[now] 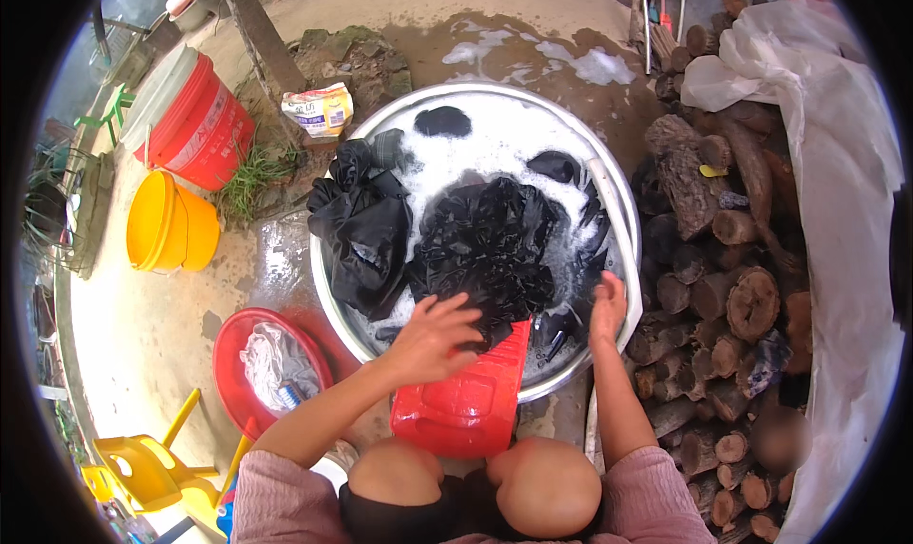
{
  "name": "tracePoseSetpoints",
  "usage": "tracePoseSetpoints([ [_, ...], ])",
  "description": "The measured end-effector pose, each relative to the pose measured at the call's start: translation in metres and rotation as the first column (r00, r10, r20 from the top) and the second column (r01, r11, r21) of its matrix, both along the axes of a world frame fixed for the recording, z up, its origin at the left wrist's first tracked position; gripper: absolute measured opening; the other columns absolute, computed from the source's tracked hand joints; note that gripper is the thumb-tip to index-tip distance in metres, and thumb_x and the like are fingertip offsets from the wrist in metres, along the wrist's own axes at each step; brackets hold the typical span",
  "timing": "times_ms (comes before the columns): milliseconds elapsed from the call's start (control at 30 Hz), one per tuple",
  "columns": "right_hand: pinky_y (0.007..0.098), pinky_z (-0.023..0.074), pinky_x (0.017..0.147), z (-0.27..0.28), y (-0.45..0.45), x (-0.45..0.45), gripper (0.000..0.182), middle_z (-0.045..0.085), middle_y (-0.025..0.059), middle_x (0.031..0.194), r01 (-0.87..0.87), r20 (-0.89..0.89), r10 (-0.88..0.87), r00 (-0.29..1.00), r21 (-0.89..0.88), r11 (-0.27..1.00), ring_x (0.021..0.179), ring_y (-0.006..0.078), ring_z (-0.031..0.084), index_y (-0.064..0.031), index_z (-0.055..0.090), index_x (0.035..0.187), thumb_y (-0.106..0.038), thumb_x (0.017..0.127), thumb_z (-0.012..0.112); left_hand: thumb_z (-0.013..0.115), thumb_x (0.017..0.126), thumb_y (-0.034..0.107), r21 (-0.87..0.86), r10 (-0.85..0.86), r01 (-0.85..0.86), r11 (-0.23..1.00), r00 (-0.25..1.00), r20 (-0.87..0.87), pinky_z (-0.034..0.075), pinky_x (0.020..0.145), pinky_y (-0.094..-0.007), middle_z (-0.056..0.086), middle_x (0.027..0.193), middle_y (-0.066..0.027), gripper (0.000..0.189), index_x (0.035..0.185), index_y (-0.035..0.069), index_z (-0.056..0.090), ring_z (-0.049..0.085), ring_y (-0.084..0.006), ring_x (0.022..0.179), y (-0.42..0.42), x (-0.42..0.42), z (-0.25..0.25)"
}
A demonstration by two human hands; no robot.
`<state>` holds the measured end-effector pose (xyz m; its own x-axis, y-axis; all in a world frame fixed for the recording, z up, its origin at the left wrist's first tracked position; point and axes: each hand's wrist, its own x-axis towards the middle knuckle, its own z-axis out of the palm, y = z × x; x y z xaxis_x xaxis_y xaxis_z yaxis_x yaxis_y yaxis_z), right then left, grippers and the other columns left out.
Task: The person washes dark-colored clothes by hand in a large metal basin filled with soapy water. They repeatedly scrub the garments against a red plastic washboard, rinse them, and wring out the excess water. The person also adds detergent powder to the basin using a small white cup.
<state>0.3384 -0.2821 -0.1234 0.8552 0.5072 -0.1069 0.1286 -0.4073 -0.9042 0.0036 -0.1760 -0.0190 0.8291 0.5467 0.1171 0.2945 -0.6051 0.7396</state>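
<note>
A large round metal tub full of suds stands before my knees. A red plastic washboard leans in over its near rim. Wet black cloth is heaped in the middle of the tub, reaching down over the top of the board. My left hand, fingers spread, is over the lower edge of this cloth; whether it touches is unclear. My right hand is at the tub's right side, close to the rim and a pale hose or pipe, with no object visible in it. Another black garment hangs over the left rim.
A red basin with pale cloth and a brush stands at the left. Beyond it are a yellow bucket, a red bucket and a detergent bag. Stacked firewood lines the right. A yellow chair stands lower left.
</note>
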Motion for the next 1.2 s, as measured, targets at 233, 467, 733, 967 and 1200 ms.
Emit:
tracePoseSetpoints([
  [233, 0.0332, 0.0346, 0.109, 0.032, 0.07, -0.093, 0.042, 0.059, 0.0131, 0.131, -0.328, -0.284, 0.444, 0.85, 0.373, 0.868, 0.126, 0.0224, 0.051, 0.0031, 0.055, 0.131, -0.025, 0.1, 0.054, 0.065, 0.085, 0.034, -0.166, 0.582, -0.582, 0.796, 0.811, -0.056, 0.042, 0.101, -0.0405, 0.056, 0.125, -0.0209, 0.049, 0.121, 0.002, 0.058, 0.053, -0.0371, 0.118, 0.11, 0.034, -0.045],
  [467, 0.0398, 0.0316, 0.112, 0.037, 0.152, -0.064, 0.046, 0.052, 0.0216, 0.136, -0.385, 0.405, 0.465, 0.787, -0.266, 0.884, 0.132, 0.0316, 0.045, -0.001, 0.055, 0.131, -0.03, 0.096, 0.055, 0.064, 0.076, 0.023, 0.106, 0.223, -0.198, 0.975, 0.899, -0.377, 0.044, 0.085, -0.0531, 0.063, 0.108, -0.0149, 0.035, 0.106, 0.005, 0.058, 0.056, -0.0345, 0.108, 0.082, 0.104, -0.054],
  [733, 0.0476, 0.0413, 0.095, 0.075, 0.008, -0.158, 0.021, 0.062, 0.0167, 0.105, -0.855, 0.543, 0.71, 0.449, 0.031, 0.517, 0.104, 0.0352, 0.057, -0.0018, 0.063, 0.095, -0.021, 0.089, 0.058, 0.069, 0.068, 0.026, 0.231, -0.136, 0.109, 0.967, 0.985, 0.106, 0.044, 0.078, -0.0433, 0.051, 0.093, -0.0145, 0.031, 0.09, 0.006, 0.059, 0.051, -0.0367, 0.091, -0.041, -0.02, -0.033],
  [967, 0.0459, 0.0456, 0.088, 0.013, 0.129, -0.113, 0.029, 0.058, 0.0142, 0.111, -0.529, 0.415, 0.63, 0.657, -0.341, 0.777, 0.102, 0.0342, 0.057, -0.0116, 0.06, 0.111, -0.029, 0.1, 0.039, 0.059, 0.089, 0.032, 0.353, 0.394, -0.31, 0.883, 0.898, -0.195, 0.04, 0.094, -0.0555, 0.053, 0.126, -0.015, 0.045, 0.126, 0.009, 0.05, 0.047, -0.037, 0.119, 0.072, 0.084, -0.047],
  [1200, 0.0481, 0.0391, 0.096, 0.079, 0.052, -0.125, 0.026, 0.055, 0.0152, 0.121, -0.856, 0.274, 0.841, 0.466, -0.102, 0.507, 0.11, 0.0356, 0.052, -0.0039, 0.06, 0.102, -0.027, 0.092, 0.054, 0.062, 0.08, 0.036, -0.098, 0.22, -0.227, 0.969, 0.972, -0.08, 0.033, 0.099, -0.057, 0.056, 0.127, -0.0134, 0.039, 0.11, 0.01, 0.061, 0.05, -0.0351, 0.12, 0.015, 0.017, -0.029],
])
